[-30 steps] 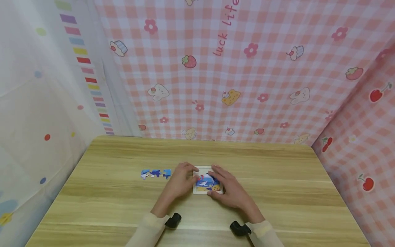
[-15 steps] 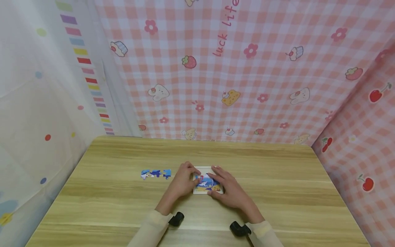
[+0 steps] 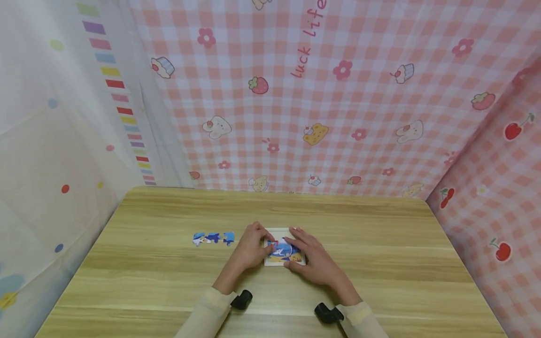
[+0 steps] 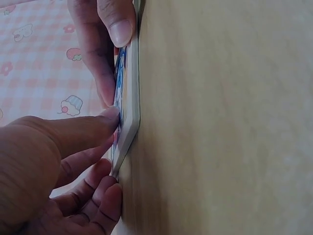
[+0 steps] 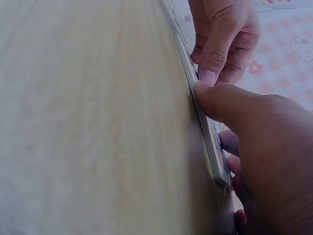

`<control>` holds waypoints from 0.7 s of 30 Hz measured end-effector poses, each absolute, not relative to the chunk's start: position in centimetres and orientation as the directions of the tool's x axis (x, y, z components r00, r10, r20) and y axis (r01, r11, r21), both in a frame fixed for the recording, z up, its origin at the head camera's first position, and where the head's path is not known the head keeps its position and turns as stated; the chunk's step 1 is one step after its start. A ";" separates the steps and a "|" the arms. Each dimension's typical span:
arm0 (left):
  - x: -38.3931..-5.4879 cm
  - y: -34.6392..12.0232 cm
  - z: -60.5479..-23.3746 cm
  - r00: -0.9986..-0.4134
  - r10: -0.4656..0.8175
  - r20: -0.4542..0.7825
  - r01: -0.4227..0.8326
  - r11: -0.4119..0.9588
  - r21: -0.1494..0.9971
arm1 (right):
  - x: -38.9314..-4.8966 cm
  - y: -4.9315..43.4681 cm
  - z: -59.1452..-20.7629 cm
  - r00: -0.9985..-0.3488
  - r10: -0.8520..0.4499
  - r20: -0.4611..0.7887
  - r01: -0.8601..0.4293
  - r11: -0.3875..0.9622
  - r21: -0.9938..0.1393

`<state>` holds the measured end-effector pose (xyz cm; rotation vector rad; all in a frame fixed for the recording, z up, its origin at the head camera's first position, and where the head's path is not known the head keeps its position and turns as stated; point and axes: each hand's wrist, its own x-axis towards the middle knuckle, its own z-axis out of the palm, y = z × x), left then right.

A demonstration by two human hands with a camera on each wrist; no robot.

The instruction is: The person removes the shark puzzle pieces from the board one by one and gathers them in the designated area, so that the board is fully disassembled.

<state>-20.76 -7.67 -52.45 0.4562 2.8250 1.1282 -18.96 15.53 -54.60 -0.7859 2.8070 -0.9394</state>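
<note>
A small jigsaw puzzle board (image 3: 285, 231) with a pale frame lies flat on the table, its lower part filled with a blue sea picture. The left hand (image 3: 250, 246) is at the board's left side. Its thumb and index finger pinch a blue puzzle piece (image 3: 270, 243) there, largely hidden by the fingers. In the left wrist view its other fingers curl beside the board's corner. My right hand (image 3: 316, 257) grips the board from the right, thumb at the near edge and fingers at the far right corner, with its index finger over the picture.
Several loose blue puzzle pieces (image 3: 213, 237) lie in a row left of the board on the wooden table (image 3: 169, 281). A pink checked cloth (image 3: 296, 108) hangs behind the table, with more cloth at both sides.
The left hand has shifted slightly right, its index finger coming down toward the board's left side, where more blue now shows. The right hand and the loose pieces have stayed in place.
</note>
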 end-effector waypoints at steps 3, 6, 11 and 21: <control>-20.7 -7.6 -52.4 -0.953 0.298 0.052 0.251 0.684 0.685 | -19.0 15.5 -54.6 -0.864 -0.494 0.094 -0.451 0.677 -0.582; -20.8 -7.6 -52.5 -0.953 0.297 0.057 0.253 0.679 0.689 | -19.0 15.5 -54.6 -0.864 -0.495 0.092 -0.450 0.677 -0.582; -20.8 -7.6 -52.6 -0.952 0.299 0.059 0.254 0.672 0.696 | -19.0 15.6 -54.6 -0.868 -0.490 0.083 -0.442 0.682 -0.582; -20.6 -7.9 -53.0 -0.961 0.261 0.090 0.227 0.562 0.795 | -18.9 15.5 -54.4 -0.871 -0.484 0.079 -0.432 0.680 -0.593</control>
